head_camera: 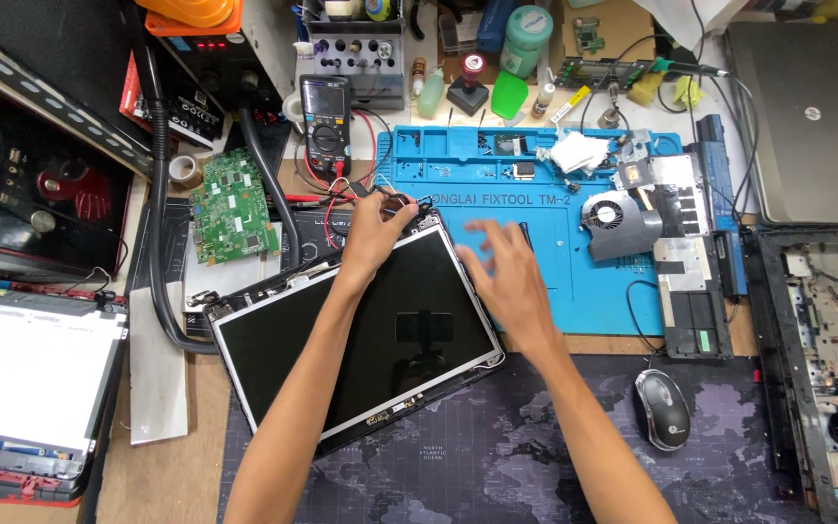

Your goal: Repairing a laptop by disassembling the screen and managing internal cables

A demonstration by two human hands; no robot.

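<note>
The left hand [372, 231] is pinching something small at the top corner of the screen [356, 330], fingers closed around what looks like a cable end or hinge bracket; the piece itself is too small to name for certain. The right hand [506, 277] is hovering flat and open over the screen's right edge, fingers spread and blurred, gripping nothing.

The screen is lying face up and tilted across the bench, partly on the dark mat [497, 456] and partly overlapping the blue mat [555, 281], with its metal side brackets showing.

To do this well, the person is probably best keeping the pinch low and close to the corner, so the thin panel is not twisted, and letting the open hand steady the frame by its edge rather than pressing on the glass.

Farther out, a fan [613, 223] and black parts are resting on the blue mat, a multimeter [327, 121] is standing just beyond the left hand, a green board [235, 204] is lying to the left, and a mouse [661, 408] is sitting on the dark mat.
</note>
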